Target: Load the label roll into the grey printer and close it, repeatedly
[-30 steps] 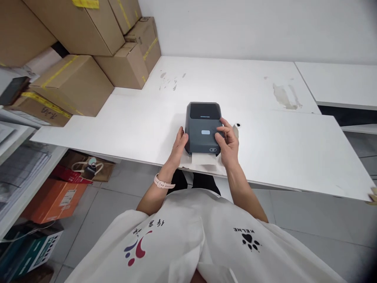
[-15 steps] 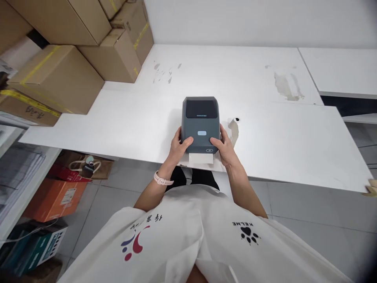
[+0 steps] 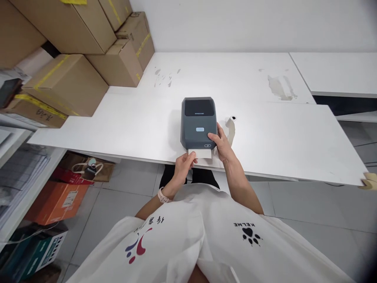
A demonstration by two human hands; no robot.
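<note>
A dark grey label printer [image 3: 199,122] stands near the front edge of the white table. A white paper label [image 3: 204,153] sticks out of its front slot, over the table's edge. My left hand [image 3: 183,167] pinches the left corner of this label between thumb and fingers. Against the printer's right front side rests my right hand [image 3: 223,143], with its thumb on the top cover and its fingers along the side. Just right of the printer lies a small roll [image 3: 232,118] with a curling strip of paper [image 3: 231,133].
Cardboard boxes [image 3: 66,84] with yellow tape are stacked on the left of the white table [image 3: 282,141]. Below on the left are a shelf [image 3: 44,169] and an orange box [image 3: 57,202]. A wall [image 3: 235,25] rises behind the table.
My left hand has let go of the printer's left side and moved down to the label at its front. My right hand has stayed on the printer's right side.
</note>
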